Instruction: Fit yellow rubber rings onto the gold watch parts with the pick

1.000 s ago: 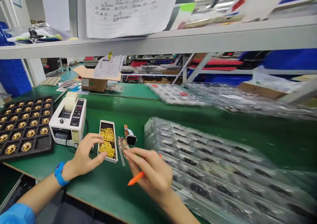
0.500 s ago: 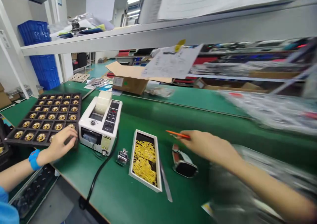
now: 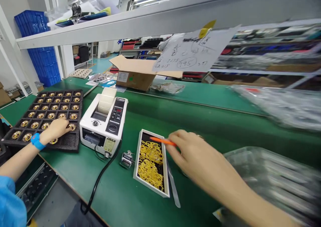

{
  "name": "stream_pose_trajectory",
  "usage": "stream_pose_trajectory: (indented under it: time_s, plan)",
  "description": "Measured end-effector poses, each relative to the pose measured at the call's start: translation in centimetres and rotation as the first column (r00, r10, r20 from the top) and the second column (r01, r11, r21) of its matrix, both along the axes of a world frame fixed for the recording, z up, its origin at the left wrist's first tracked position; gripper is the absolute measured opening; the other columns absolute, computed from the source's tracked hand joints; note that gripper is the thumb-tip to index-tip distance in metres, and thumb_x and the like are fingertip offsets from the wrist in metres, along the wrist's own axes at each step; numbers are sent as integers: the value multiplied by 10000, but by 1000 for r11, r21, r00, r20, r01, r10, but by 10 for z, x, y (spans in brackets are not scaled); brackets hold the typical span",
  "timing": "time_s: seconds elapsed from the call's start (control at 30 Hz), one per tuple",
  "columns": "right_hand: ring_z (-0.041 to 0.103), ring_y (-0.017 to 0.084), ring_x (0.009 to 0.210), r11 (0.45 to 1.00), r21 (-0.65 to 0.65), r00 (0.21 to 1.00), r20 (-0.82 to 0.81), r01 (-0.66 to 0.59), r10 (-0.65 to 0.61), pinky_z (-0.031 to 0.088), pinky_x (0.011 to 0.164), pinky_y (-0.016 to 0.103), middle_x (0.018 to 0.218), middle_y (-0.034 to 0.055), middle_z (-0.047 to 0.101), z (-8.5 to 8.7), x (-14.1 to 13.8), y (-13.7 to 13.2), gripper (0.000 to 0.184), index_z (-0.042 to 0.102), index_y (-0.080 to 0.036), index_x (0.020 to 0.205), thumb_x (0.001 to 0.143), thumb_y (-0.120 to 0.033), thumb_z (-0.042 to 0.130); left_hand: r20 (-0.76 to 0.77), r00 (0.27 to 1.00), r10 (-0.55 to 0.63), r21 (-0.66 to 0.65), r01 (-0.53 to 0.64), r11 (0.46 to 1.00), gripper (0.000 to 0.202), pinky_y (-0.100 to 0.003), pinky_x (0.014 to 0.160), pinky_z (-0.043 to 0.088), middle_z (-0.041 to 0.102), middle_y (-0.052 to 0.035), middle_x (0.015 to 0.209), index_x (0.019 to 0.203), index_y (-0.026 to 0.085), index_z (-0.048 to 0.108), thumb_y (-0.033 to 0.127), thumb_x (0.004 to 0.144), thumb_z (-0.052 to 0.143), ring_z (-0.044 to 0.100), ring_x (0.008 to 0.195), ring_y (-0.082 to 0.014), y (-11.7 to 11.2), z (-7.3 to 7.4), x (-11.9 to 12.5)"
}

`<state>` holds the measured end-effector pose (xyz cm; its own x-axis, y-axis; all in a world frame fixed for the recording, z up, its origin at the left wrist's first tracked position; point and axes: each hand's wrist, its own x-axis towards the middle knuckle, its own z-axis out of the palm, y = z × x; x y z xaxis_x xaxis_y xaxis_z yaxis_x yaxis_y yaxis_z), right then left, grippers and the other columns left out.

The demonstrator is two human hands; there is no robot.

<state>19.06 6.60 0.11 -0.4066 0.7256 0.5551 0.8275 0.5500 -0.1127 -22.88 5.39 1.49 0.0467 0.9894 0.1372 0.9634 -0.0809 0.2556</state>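
Observation:
My left hand reaches over a black compartment tray of round gold parts. Its thumb and forefinger are apart beside one gold part in the right-hand column, and no part is lifted. A blue band circles that wrist. My right hand is closed round a slim orange pointed tool; pen or tweezers, I cannot tell. The tool's tip hangs over a white-rimmed box of thin yellow rings. Blur softens the right hand.
A white tape dispenser stands between tray and box, its black cable crossing the bench. Beside the box lie a metal tally counter and silver tweezers. Clear plastic packaging lies at the right. A marked paper hangs from the shelf.
My right hand has moved left with the orange tool, now above the yellow rings, and hides most of the wristwatch. My left hand has shifted left and up across the tray, uncovering a vacant corner compartment.

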Motion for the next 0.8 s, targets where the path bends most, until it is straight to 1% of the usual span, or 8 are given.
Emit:
stream_pose_trajectory:
  time_s: [0.13, 0.27, 0.33, 0.43, 0.53, 0.6, 0.7, 0.8]
  plan:
    - [617, 224, 828, 976, -11, 949, -237, -216, 207, 474, 649, 345, 921, 97, 636, 3, -3, -68, 322, 586, -228, 768, 952, -373, 365, 101, 994, -41, -30, 45, 999, 128, -270, 616, 406, 554, -18, 728, 729, 181, 592, 299, 715, 642, 536, 660, -170, 4, 0, -7]
    - [630, 216, 771, 982, -111, 855, -512, -155, 77, 477, 582, 318, 844, 77, 632, -4, 8, -91, 388, 609, -242, 682, 953, -376, 365, 287, 958, -23, 45, 10, 999, 177, -241, 561, 413, 529, 7, 713, 753, 184, 486, 339, 831, 519, 507, 608, -125, -23, 26, 13]
    - [591, 189, 604, 973, -183, 802, -598, -141, 3, 448, 493, 299, 695, 60, 603, -9, 12, -92, 450, 634, -252, 670, 957, -417, 330, 593, 801, -75, 59, 50, 997, 183, -218, 516, 419, 538, 25, 709, 787, 187, 460, 340, 845, 542, 511, 554, -95, -50, 41, 42]
    - [510, 148, 452, 946, -252, 747, -665, -204, -17, 415, 419, 266, 566, 26, 562, -12, 12, -95, 407, 682, -268, 836, 962, -437, 334, 877, 470, -95, -86, 349, 933, 219, -203, 458, 460, 619, 0, 745, 817, 195, 416, 345, 857, 570, 651, 608, -144, -83, 50, 101]
    - [589, 162, 566, 949, -152, 660, -748, -276, 72, 485, 488, 278, 708, 51, 640, -11, 4, -103, 332, 661, -240, 962, 967, -403, 371, 958, 286, 15, -185, 580, 793, 216, -238, 541, 541, 652, -34, 816, 923, 185, 479, 374, 866, 567, 709, 757, -201, -88, 33, 158]
    - [627, 173, 670, 963, -50, 632, -763, -265, 134, 520, 552, 295, 809, 70, 658, -11, -2, -110, 244, 644, -217, 930, 956, -330, 430, 973, 220, 72, -197, 628, 753, 291, -256, 603, 560, 656, -39, 808, 1018, 171, 539, 391, 839, 601, 706, 767, -194, -78, 13, 189]
    - [635, 155, 696, 974, 9, 672, -722, -227, 163, 528, 593, 273, 778, 43, 648, -16, -8, -118, 96, 610, -207, 871, 900, -185, 522, 977, 122, 172, -211, 582, 786, 319, -289, 695, 568, 639, -23, 811, 1012, 153, 596, 353, 777, 676, 690, 743, -168, -61, -13, 219]
    - [631, 138, 660, 970, -26, 697, -700, -241, 155, 521, 574, 244, 728, 29, 640, -24, -11, -120, 102, 589, -200, 833, 880, -139, 521, 962, 42, 272, -255, 505, 825, 205, -322, 778, 561, 618, -16, 831, 948, 160, 600, 289, 795, 645, 672, 779, -155, -52, -23, 234]
